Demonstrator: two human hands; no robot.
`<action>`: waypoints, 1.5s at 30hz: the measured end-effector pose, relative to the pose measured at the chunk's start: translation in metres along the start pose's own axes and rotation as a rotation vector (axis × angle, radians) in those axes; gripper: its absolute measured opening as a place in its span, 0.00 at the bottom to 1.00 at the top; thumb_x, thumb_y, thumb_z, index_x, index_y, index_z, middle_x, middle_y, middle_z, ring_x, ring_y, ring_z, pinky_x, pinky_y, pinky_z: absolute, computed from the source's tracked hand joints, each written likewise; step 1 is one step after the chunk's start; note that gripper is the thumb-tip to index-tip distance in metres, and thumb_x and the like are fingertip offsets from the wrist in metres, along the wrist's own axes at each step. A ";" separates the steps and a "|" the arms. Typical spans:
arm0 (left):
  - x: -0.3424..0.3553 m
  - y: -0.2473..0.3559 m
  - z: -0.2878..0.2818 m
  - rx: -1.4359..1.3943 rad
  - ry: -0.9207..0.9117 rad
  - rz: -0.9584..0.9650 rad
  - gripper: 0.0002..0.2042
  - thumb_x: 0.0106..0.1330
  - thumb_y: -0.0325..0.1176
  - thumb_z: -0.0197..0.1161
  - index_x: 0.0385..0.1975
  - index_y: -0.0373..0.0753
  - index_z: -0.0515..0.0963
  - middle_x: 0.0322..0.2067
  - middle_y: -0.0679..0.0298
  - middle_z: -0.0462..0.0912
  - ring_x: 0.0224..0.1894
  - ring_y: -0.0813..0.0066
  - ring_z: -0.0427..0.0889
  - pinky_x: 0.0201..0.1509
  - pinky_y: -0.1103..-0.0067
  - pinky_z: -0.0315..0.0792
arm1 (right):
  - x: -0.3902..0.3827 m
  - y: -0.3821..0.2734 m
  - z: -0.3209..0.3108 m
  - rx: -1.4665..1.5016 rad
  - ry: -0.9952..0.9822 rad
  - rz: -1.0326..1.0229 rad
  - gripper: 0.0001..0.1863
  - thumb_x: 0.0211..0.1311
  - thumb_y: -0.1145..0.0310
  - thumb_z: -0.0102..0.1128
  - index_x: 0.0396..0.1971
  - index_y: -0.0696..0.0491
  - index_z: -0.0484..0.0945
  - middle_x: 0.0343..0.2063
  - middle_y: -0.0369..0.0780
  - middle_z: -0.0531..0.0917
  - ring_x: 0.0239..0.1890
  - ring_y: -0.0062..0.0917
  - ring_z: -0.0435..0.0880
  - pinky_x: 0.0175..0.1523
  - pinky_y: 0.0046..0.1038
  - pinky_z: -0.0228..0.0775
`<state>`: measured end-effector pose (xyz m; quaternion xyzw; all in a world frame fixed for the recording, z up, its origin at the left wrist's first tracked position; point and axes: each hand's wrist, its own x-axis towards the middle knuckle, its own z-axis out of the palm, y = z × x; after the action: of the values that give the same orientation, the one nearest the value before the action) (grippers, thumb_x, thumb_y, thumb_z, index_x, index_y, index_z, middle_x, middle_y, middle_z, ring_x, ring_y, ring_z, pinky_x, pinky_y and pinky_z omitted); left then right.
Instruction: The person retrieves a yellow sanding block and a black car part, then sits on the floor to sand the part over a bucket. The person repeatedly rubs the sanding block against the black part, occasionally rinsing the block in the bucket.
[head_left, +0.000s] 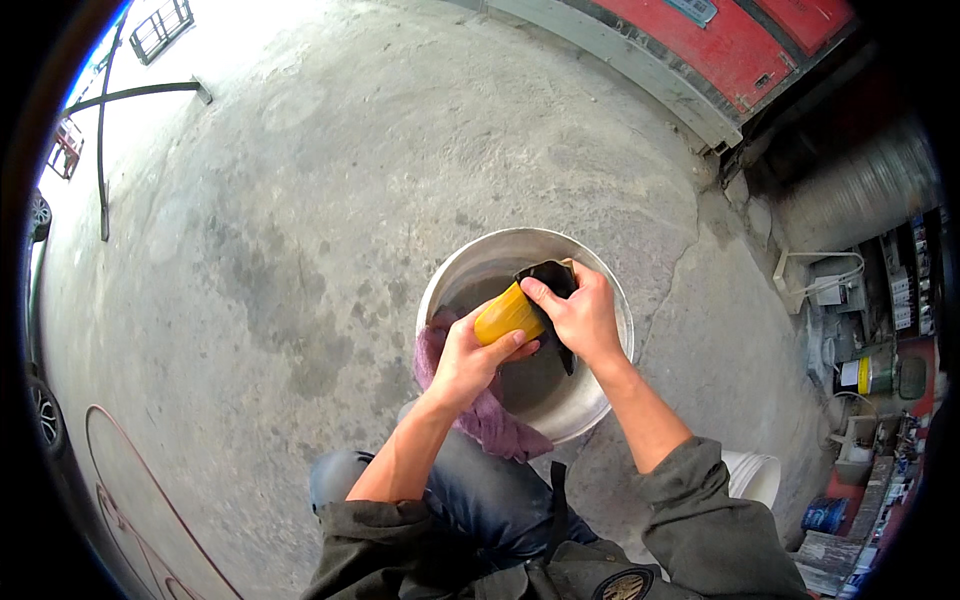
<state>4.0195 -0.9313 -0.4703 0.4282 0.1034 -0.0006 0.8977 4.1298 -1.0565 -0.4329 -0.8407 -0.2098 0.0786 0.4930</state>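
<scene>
Over the round whitish basin, my left hand is closed on a yellow block with a smooth, slightly curved face. My right hand grips a thin black sheet that looks like wet sandpaper, its thumb pressed on it beside the block. A dark strip of the sheet hangs below the fingers, and the block and sheet touch. Whether the sheet wraps behind the block is hidden. A wet purple cloth drapes over the basin's near left rim, under my left hand.
Stained concrete floor surrounds the basin. A white bucket stands by my right elbow. Shelving with tubs and clutter lines the right side. A red cabinet stands at the far right. A hose lies at the lower left.
</scene>
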 end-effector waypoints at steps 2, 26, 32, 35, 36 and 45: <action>0.001 -0.004 0.000 0.111 -0.008 0.069 0.21 0.66 0.19 0.57 0.60 0.33 0.68 0.50 0.61 0.77 0.53 0.71 0.78 0.59 0.71 0.76 | -0.001 -0.002 0.002 -0.011 0.025 0.015 0.16 0.54 0.60 0.71 0.28 0.59 0.80 0.23 0.45 0.85 0.25 0.33 0.85 0.32 0.32 0.73; -0.002 -0.014 -0.012 0.647 0.206 0.275 0.21 0.59 0.16 0.53 0.54 0.31 0.73 0.40 0.53 0.84 0.46 0.71 0.82 0.51 0.75 0.74 | -0.020 -0.001 0.042 0.214 -0.078 0.068 0.17 0.52 0.61 0.72 0.25 0.62 0.81 0.22 0.46 0.85 0.27 0.25 0.85 0.34 0.30 0.74; -0.003 -0.007 -0.011 0.714 0.196 0.386 0.25 0.58 0.16 0.54 0.59 0.33 0.71 0.40 0.52 0.85 0.46 0.69 0.84 0.50 0.75 0.74 | -0.034 -0.009 0.043 0.190 -0.137 0.057 0.17 0.53 0.60 0.72 0.28 0.62 0.81 0.22 0.48 0.83 0.28 0.31 0.86 0.36 0.33 0.74; -0.002 -0.011 -0.013 0.683 0.218 0.308 0.21 0.56 0.15 0.53 0.53 0.31 0.73 0.41 0.51 0.84 0.45 0.67 0.83 0.50 0.74 0.74 | -0.015 0.003 0.038 0.339 -0.195 0.102 0.15 0.53 0.63 0.72 0.29 0.61 0.83 0.23 0.43 0.85 0.27 0.21 0.85 0.35 0.28 0.74; -0.003 -0.011 -0.014 0.713 0.251 0.333 0.19 0.56 0.16 0.52 0.50 0.31 0.73 0.38 0.50 0.83 0.44 0.66 0.83 0.50 0.73 0.73 | -0.015 0.000 0.042 0.297 -0.147 0.109 0.13 0.53 0.64 0.72 0.29 0.60 0.83 0.23 0.40 0.86 0.26 0.16 0.82 0.34 0.26 0.74; 0.002 -0.015 -0.019 0.701 0.251 0.314 0.19 0.56 0.16 0.50 0.49 0.31 0.71 0.38 0.51 0.82 0.45 0.62 0.82 0.50 0.72 0.72 | -0.013 -0.004 0.050 0.274 -0.069 0.143 0.08 0.57 0.69 0.70 0.28 0.59 0.85 0.22 0.33 0.85 0.26 0.11 0.78 0.32 0.21 0.72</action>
<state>4.0164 -0.9257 -0.4935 0.7158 0.1389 0.1536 0.6669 4.0997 -1.0208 -0.4556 -0.7752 -0.1533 0.1702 0.5888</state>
